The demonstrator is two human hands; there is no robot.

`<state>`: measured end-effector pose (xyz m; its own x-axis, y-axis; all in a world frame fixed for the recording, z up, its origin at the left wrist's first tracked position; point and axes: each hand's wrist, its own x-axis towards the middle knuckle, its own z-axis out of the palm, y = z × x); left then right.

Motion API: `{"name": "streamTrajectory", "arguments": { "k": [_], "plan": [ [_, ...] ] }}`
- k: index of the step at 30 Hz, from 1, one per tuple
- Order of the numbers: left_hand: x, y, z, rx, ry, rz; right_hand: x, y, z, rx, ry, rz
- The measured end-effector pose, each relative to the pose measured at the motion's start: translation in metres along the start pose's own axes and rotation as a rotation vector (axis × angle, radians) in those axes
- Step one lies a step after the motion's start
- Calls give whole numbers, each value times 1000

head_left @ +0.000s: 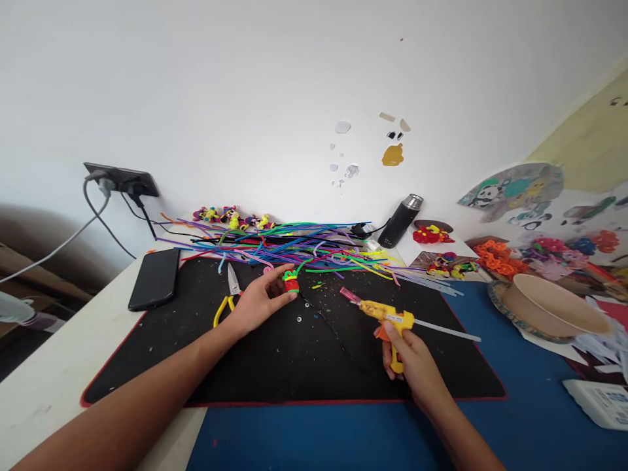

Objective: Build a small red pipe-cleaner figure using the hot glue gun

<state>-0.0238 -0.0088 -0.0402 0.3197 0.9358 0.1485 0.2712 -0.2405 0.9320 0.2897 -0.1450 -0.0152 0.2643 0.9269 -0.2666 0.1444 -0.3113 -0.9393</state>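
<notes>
My left hand (262, 299) pinches a small red, yellow and green pipe-cleaner piece (291, 282), with a green strand rising from its top. In my right hand (407, 353) is a yellow hot glue gun (387, 314), its nozzle pointing left toward the piece but apart from it. A clear glue stick (446, 330) juts from the gun's back. Beside my left wrist lie yellow-handled scissors (232, 281), partly covered by the hand. Two small googly eyes (299, 319) rest on the black mat (275, 366) below the piece, close to a thin black cord (333, 330).
Many coloured pipe cleaners (294, 248) lie piled along the wall. A phone (155, 280) is at the left, and a black flask (401, 221) leans at the back. To the right are finished pipe-cleaner figures (444, 265), a bowl (554, 304) and a white box (601, 402).
</notes>
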Motion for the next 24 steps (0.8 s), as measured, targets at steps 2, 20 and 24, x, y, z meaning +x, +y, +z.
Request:
{"name": "streamTrajectory", "arguments": {
  "k": [2, 20, 24],
  "plan": [
    [0, 0, 0, 12, -3, -2, 0, -2, 3, -125, -62, -12],
    [-1, 7, -1, 26, -14, 17, 1, -34, -25, -922, -28, -114],
    [0, 6, -1, 43, -19, 10, -6, -37, -7, -836, -15, -231]
  ]
}}
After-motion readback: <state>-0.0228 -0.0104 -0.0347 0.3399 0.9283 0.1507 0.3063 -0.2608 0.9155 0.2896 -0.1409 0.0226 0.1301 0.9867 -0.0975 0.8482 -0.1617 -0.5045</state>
